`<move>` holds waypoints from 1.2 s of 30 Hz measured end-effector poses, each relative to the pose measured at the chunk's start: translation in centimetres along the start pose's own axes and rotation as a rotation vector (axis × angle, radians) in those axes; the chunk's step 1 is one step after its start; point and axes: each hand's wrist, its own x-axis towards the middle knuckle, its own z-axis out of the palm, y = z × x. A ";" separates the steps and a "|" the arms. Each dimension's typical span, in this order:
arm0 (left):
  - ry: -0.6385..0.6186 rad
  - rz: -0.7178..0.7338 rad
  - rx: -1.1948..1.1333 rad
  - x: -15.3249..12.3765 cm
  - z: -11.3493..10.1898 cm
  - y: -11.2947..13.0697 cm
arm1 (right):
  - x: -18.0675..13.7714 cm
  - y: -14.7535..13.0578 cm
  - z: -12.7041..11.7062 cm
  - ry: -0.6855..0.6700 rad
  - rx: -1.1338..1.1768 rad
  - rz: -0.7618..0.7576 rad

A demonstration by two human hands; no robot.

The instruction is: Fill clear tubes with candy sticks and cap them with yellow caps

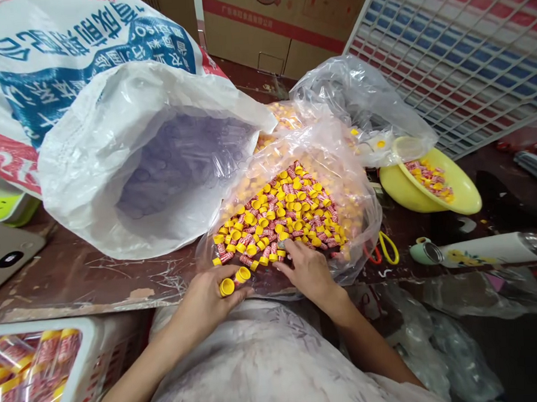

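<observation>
A clear plastic bag [355, 220] lies open on the table, heaped with small yellow-capped tubes [282, 218] wrapped in red and white. My left hand [210, 297] sits at the table's near edge, fingers curled round two of these yellow-capped tubes [234, 281], caps facing up. My right hand [306, 271] reaches into the near edge of the heap, fingers bent down among the tubes; what its fingertips pinch is hidden.
A big white sack [127, 166] lined with clear plastic gapes at left. A yellow bowl [462, 200] holds more tubes at right, beside scissors [385, 249] and a lying flask [478, 251]. A white crate [85, 354] of packed tubes stands at lower left. Cardboard boxes behind.
</observation>
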 end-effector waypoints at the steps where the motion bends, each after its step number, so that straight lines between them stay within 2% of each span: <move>1: 0.003 -0.009 -0.013 0.0 0.0 0.0 | 0.1 -0.2 0.3 -0.015 0.006 0.001; 4: -0.020 -0.020 -0.100 0.0 -0.1 0.0 | 0.4 -0.1 0.5 0.011 0.136 -0.020; 9: -0.129 -0.029 -0.374 0.4 0.0 0.1 | 0.5 -0.6 -0.4 0.207 0.765 0.074; 12: -0.162 -0.024 -0.524 0.7 0.3 0.7 | 0.7 -1.9 -1.2 0.171 0.968 0.038; 15: -0.123 -0.045 -0.670 1.0 0.6 1.1 | 1.0 -3.0 -1.8 0.117 0.956 -0.092; 20: 0.009 -0.124 -0.907 1.0 1.3 0.5 | 0.7 -3.9 -2.1 0.071 0.789 -0.382; 22: 0.026 -0.173 -1.025 0.8 1.6 0.2 | 0.4 -4.2 -1.5 0.111 0.687 -0.431; 24: 0.040 -0.207 -1.076 0.7 2.0 0.0 | 0.1 -4.7 -0.7 0.204 0.590 -0.413; 28: 0.018 -0.209 -1.038 0.7 2.3 0.0 | 0.0 -5.8 0.5 0.336 0.484 -0.404; 30: -0.010 -0.199 -1.019 0.6 2.0 -0.1 | 0.3 -6.3 0.4 0.326 0.494 -0.400; 32: -0.016 -0.170 -0.942 -0.2 0.8 -0.5 | 0.8 -6.2 -0.3 0.236 0.556 -0.460; 34: 0.007 -0.158 -0.710 -2.2 -1.4 -1.6 | 1.3 -5.2 -1.3 0.117 0.607 -0.528; 36: 0.083 -0.183 -0.327 -5.3 -4.4 -3.6 | 1.7 -3.2 -2.2 0.110 0.599 -0.440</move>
